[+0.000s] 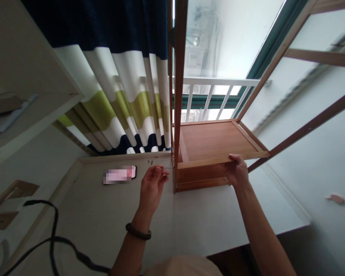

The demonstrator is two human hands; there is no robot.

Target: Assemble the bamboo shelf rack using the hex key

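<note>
My left hand is closed in a pinch on a thin metal rod, like the shaft of a hex key. Its far end meets the side of an upright wooden post; the rest is hidden in my fingers. My right hand grips the front edge of a brown wooden shelf board, thumb on top and fingers underneath. Board and post belong to a wooden rack frame standing on a white tabletop. Two small screw-like pieces lie just behind my left hand.
A phone lies on the tabletop to the left. Black cables loop at lower left near wall sockets. A striped curtain hangs behind, beside a window with a white railing. Rack bars slant up to the right.
</note>
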